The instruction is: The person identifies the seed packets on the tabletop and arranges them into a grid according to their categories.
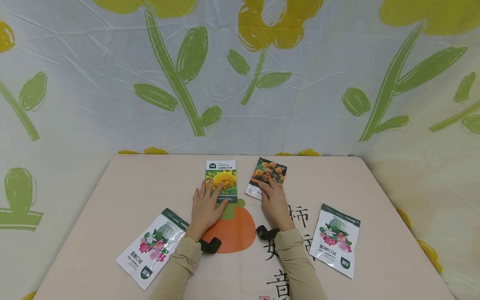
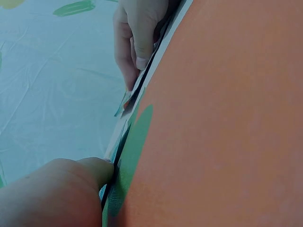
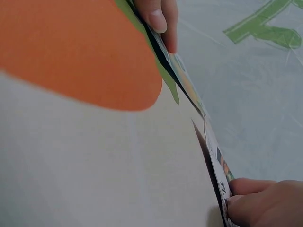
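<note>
Two flower seed packets lie side by side near the table's far edge. My left hand (image 1: 207,205) rests with spread fingers on the lower left of the packet with a yellow flower (image 1: 226,180). Its thumb reaches the dark bottom band. My right hand (image 1: 275,203) touches the lower right of the packet with orange flowers (image 1: 267,170), which lies slanted. In the right wrist view the thumb and a finger of the right hand (image 3: 265,201) press close together at this packet's edge. Left fingertips (image 3: 158,21) meet the yellow-flower packet at the top of that view.
A white packet with pink flowers (image 1: 153,246) lies slanted at the left, partly behind the left sleeve. A matching white packet (image 1: 335,239) lies right of the right forearm. The pale tablecloth (image 1: 116,208) bears an orange persimmon print (image 1: 236,233) and black characters. A flower-patterned curtain (image 1: 300,116) hangs behind.
</note>
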The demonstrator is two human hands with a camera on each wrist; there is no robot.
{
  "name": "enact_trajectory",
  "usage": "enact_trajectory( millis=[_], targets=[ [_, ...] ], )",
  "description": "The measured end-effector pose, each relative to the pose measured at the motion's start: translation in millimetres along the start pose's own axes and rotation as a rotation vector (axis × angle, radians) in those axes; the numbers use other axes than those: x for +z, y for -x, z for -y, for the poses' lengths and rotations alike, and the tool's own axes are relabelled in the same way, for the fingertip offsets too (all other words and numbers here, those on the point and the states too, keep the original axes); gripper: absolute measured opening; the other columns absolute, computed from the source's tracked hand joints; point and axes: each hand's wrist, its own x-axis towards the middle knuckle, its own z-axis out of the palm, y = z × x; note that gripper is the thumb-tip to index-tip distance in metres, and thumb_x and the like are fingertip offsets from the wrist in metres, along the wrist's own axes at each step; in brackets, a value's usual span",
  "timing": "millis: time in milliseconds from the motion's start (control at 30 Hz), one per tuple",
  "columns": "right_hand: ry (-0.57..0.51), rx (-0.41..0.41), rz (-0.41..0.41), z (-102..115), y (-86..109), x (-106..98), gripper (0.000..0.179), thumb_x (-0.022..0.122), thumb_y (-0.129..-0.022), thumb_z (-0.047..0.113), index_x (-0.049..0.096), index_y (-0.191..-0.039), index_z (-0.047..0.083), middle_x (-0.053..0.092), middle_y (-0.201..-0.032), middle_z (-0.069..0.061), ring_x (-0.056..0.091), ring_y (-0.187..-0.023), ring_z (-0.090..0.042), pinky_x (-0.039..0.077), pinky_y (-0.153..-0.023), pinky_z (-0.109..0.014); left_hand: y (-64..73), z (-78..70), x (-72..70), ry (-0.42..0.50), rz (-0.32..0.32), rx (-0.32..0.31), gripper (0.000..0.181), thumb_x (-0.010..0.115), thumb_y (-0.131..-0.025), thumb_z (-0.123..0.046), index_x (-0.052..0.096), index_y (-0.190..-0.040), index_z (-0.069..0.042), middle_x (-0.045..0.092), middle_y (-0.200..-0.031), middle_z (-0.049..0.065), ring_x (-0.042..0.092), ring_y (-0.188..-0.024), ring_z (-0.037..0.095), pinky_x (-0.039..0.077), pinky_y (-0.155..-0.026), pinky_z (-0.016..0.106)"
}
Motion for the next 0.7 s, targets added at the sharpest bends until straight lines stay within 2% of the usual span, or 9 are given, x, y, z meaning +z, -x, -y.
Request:
enact_trajectory(
  millis=[333,600,700],
  targets=[
    [0.005,-0.022,0.041,-1.9,-0.7,1.3,0.032,0.056,-0.099,0.016,0.064,-0.128,0.005,0.036,-0.154,-0.023,0.025,-0.146,-0.041,0.012,-0.117,-0.061,-1.0,0.5,0.3,-0.013,0.0,-0.004,0.065,0.051,-0.099,-0.049,0.039,-0.154,-0.016,0.015,-0.164,0.015,0.004,-0.151,0.036,0.004,-0.119,0.057],
    [-0.017,-0.039,0.044,-2.2,0.3,3.0,0.039,0.066,-0.094,0.03,0.065,-0.123,0.004,0.034,-0.155,-0.025,0.022,-0.146,-0.043,0.009,-0.117,-0.062,-1.1,0.7,0.8,-0.021,-0.005,0.002,0.064,0.051,-0.099,-0.049,0.04,-0.153,-0.016,0.017,-0.164,0.016,0.006,-0.151,0.037,0.005,-0.118,0.058],
    [0.007,-0.014,0.048,-0.6,-0.1,5.4,0.042,0.067,-0.093,0.035,0.064,-0.122,0.005,0.033,-0.155,-0.026,0.021,-0.146,-0.045,0.011,-0.117,-0.06,-0.8,0.8,1.2,-0.021,-0.013,0.007,0.064,0.052,-0.099,-0.048,0.041,-0.153,-0.015,0.019,-0.163,0.017,0.008,-0.151,0.038,0.007,-0.118,0.059]
  ],
)
